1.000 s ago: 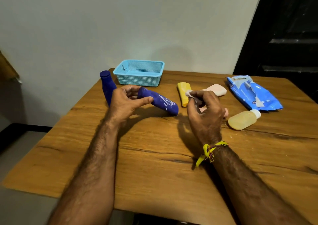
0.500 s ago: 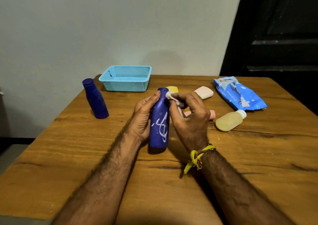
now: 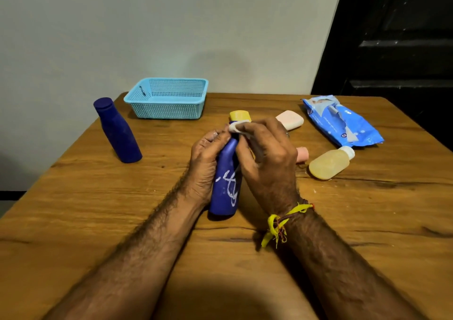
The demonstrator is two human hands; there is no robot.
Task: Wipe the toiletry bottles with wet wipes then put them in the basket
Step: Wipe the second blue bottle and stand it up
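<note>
A blue bottle with white script stands upright on the wooden table. My left hand grips its left side. My right hand pinches a white wet wipe against the bottle's cap and neck. A second dark blue bottle stands at the left. The light blue basket sits at the table's far edge with no bottle showing in it. A yellow bottle, a pink bottle, a pink cap end and a pale yellow bottle lie behind and right of my hands.
A torn-open blue wet wipes pack lies at the far right of the table. A pale wall stands behind the table, and a dark door fills the right background. The table's left edge drops to the floor.
My left hand lifted the scripted blue bottle from lying tilted to standing upright in front of me. My right hand brought the wipe onto its top, and now covers the neck more closely.
</note>
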